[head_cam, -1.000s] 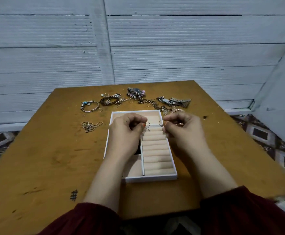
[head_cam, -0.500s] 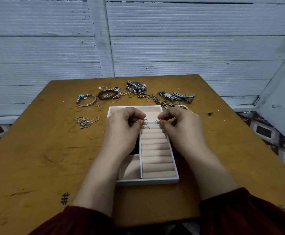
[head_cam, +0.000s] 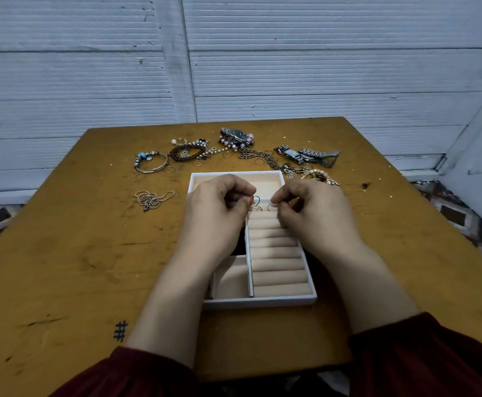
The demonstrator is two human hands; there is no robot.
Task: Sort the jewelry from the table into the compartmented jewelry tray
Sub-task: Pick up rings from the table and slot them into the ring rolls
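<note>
A white jewelry tray (head_cam: 262, 302) with beige lining sits mid-table, ring rolls (head_cam: 277, 253) on its right side, open compartments on the left. My left hand (head_cam: 219, 207) pinches a thin ring (head_cam: 256, 201) over the top of the ring rolls. My right hand (head_cam: 314, 213) pinches another thin ring (head_cam: 271, 207) beside it. Loose jewelry lies behind the tray: a bangle with blue beads (head_cam: 150, 162), a dark beaded bracelet (head_cam: 186, 152), a watch with pink beads (head_cam: 236, 136), a metal watch (head_cam: 308, 156), chains and small rings (head_cam: 262, 160).
A tangled silver chain (head_cam: 149, 199) lies left of the tray. A pearl bracelet (head_cam: 318, 176) rests by the tray's far right corner. The wooden table (head_cam: 76, 253) stands against a white corrugated wall; patterned floor shows on both sides.
Both hands stay over the top of the ring rolls, each pinching its ring; their fingertips have drawn slightly closer. The view has shifted a little.
</note>
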